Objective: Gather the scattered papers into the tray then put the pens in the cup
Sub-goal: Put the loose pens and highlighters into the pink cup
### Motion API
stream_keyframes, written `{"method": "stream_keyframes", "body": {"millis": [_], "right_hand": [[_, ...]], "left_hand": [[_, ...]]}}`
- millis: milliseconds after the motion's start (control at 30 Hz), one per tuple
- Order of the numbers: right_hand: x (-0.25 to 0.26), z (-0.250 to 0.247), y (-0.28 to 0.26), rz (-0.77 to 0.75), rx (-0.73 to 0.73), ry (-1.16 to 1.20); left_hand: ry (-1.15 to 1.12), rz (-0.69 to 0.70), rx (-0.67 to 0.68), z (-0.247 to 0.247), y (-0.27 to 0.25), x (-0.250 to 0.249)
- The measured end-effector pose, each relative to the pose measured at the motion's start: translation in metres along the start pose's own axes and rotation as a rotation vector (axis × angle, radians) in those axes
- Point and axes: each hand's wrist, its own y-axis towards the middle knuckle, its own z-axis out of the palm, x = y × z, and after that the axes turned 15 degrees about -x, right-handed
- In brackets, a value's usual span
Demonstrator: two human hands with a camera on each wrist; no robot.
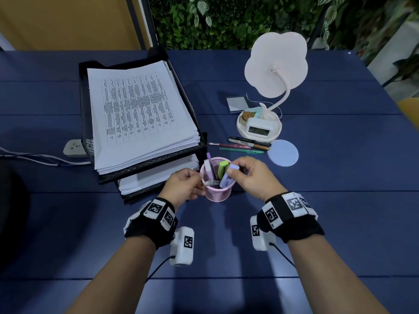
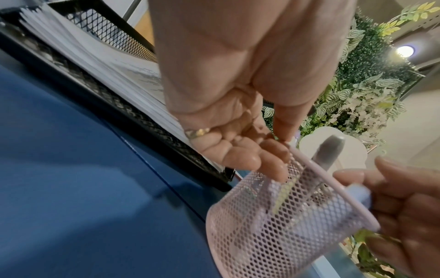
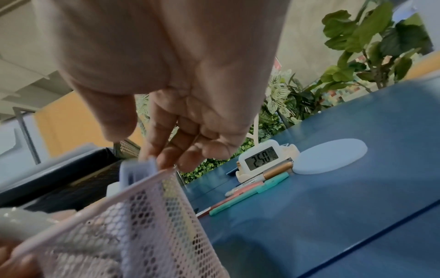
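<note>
On the blue counter [image 1: 317, 200] I saw the black mesh tray [image 1: 145, 165] at the left, its top tier stacked with printed papers [image 1: 136, 114] and more sheets in the tier below. Just in front of it stood the pink mesh cup [image 1: 217, 189], already holding a green highlighter [image 1: 223, 167], a purple pen and a grey marker. My left hand [image 1: 184, 185] had its grip curled round the cup's rim and wall; my right hand [image 1: 251, 175] pinched a lilac highlighter [image 1: 229, 177] with its lower end inside the cup. To the right, four loose pens [image 1: 244, 145] lay side by side, beside a round pale coaster [image 1: 282, 152] and a white lamp base with a clock [image 1: 259, 130]. The counter's near side lay open.
</note>
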Motion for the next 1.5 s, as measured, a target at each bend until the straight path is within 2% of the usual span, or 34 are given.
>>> {"method": "stream_keyframes", "body": {"millis": [133,267,367,467,700,900,1100,1267,1367,1500], "right_hand": [[-0.004,0.001,0.007,0.064,-0.003,0.111],[-0.017,0.004,0.026,0.15,-0.155,0.146],[-0.026,0.004,0.043,0.126,-0.241,-0.066],[-0.034,0.007,0.066,0.04,-0.238,-0.31],[-0.047,0.023,0.112,-0.075,-0.09,-0.81],[-0.059,0.032,0.122,-0.103,-0.034,-0.998],[-0.058,0.03,0.123,-0.155,0.01,-0.998],[-0.058,0.031,0.112,-0.098,0.097,-0.895],[-0.061,0.03,0.096,-0.092,0.121,-0.83],[-0.066,0.031,0.061,-0.098,0.078,-0.788]], "left_hand": [[-0.004,0.022,-0.02,0.0,0.007,-0.003],[-0.022,0.025,-0.013,0.003,0.011,-0.003],[-0.035,0.026,-0.016,0.006,0.014,-0.003],[-0.046,0.03,-0.024,0.008,0.018,-0.003],[-0.039,0.019,-0.004,0.006,0.025,-0.002],[-0.051,0.012,0.013,0.006,0.026,-0.002],[-0.05,0.019,0.018,0.006,0.025,-0.003],[-0.064,0.014,0.021,0.006,0.022,-0.003],[-0.068,0.019,0.032,0.005,0.016,-0.002],[-0.056,0.021,0.034,0.0,0.007,0.001]]}}
